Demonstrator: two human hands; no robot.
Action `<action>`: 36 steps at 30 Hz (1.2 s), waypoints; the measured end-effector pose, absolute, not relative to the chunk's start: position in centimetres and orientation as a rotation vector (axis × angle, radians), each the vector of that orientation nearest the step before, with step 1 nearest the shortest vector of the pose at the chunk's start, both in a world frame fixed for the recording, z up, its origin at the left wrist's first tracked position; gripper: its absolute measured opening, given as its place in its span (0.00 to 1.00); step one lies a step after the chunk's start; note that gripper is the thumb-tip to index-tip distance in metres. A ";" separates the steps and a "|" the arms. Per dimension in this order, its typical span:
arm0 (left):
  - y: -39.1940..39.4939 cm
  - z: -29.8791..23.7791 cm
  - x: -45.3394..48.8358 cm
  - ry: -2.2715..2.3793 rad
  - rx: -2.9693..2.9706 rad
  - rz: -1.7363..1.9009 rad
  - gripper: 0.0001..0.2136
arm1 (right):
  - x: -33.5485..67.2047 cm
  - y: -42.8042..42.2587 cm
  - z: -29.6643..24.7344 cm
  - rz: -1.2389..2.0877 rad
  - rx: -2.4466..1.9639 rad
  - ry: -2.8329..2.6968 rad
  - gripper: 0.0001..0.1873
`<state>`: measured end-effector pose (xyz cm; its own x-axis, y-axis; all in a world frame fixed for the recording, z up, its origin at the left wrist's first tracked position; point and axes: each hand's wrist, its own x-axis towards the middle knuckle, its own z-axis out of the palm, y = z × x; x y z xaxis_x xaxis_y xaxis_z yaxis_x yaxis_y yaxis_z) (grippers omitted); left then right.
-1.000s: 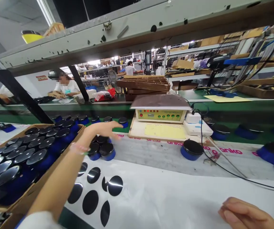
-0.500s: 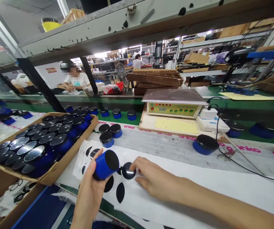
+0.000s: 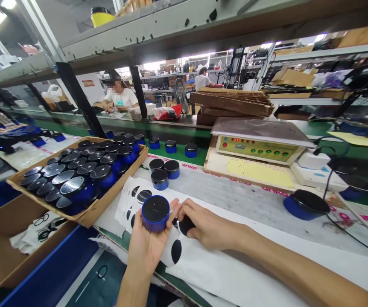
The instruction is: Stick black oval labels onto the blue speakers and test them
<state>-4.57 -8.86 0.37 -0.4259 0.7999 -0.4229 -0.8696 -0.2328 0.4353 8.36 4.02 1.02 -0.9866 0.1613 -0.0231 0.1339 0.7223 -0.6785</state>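
My left hand (image 3: 148, 246) holds a short blue round container (image 3: 155, 214), its flat black top tipped up toward me. Close on its right, my right hand (image 3: 205, 226) pinches a black round disc (image 3: 186, 225) between thumb and fingers. The fingertips of both hands meet or nearly meet between the container and the disc. Under the hands lies a white backing sheet (image 3: 197, 260) bearing black round stickers, one of them a dark oval-looking sticker (image 3: 176, 251) below my right hand. Behind the container stand several blue containers with black tops (image 3: 160, 179).
At left, a cardboard tray (image 3: 97, 209) is packed with similar containers. A control box (image 3: 257, 147) sits at the back right, with a lone container (image 3: 306, 204) and a cable before it. A shelf beam (image 3: 158, 38) crosses overhead. A co-worker (image 3: 120, 99) sits beyond.
My left hand has turned the container so its top faces upward and brought it closer to my right hand. My right hand has lifted the black disc. The view has shifted left.
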 end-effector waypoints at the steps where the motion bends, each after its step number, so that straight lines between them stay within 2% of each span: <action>1: -8.4 0.2 -4.9 0.758 -0.130 1.847 0.21 | 8.3 4.0 0.9 1.132 -0.248 -2.881 0.17; 7: -7.4 -1.1 -6.3 0.851 -0.110 1.758 0.20 | 7.9 4.3 0.9 1.103 -0.248 -2.922 0.15; 13: -7.6 -1.3 -6.6 0.876 -0.091 1.747 0.16 | 8.0 3.8 1.3 1.003 -0.198 -2.910 0.20; 20: -7.6 -1.4 -6.3 0.910 -0.041 1.744 0.19 | 9.8 2.8 0.2 0.685 -0.174 -2.835 0.09; 26: -7.7 -0.8 -5.6 1.089 0.011 1.785 0.19 | 13.4 1.5 0.9 0.508 -0.211 -2.744 0.13; 28: -8.2 -0.3 -4.7 1.189 0.030 1.808 0.17 | 15.9 0.7 2.2 0.577 -0.301 -2.621 0.10; 30: -8.9 0.0 -3.0 1.412 0.268 1.773 0.15 | 18.8 -0.2 3.5 0.720 -0.518 -2.405 0.05; 32: -9.5 -0.1 -0.4 1.656 0.820 1.613 0.16 | 21.4 -1.0 4.1 0.859 -0.766 -2.156 0.06; 34: -9.7 -0.7 2.4 1.736 1.437 1.362 0.26 | 22.9 -1.5 3.7 1.024 -0.952 -1.926 0.11; 36: -9.4 -1.7 4.8 1.683 1.729 1.200 0.37 | 23.5 -1.9 2.3 1.217 -1.071 -1.726 0.15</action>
